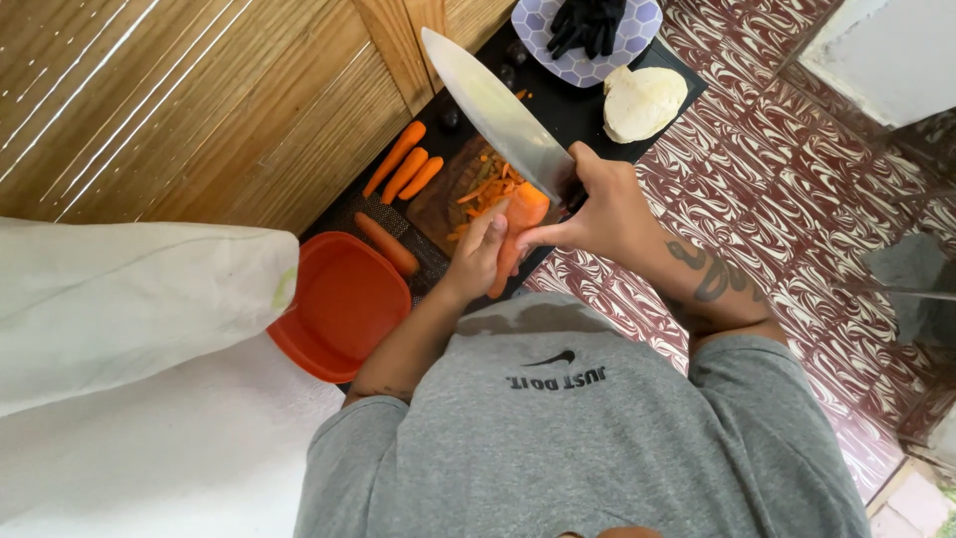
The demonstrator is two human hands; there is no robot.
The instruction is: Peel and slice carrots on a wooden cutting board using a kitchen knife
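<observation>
No signs, labels or screens show. The nearest thing to a package is a pale, whitish bag [129, 299] (cloth or plastic, hard to tell), lying bulky and creased just left of the orange tray [339, 309], its edge touching or overlapping the tray's left rim.
</observation>
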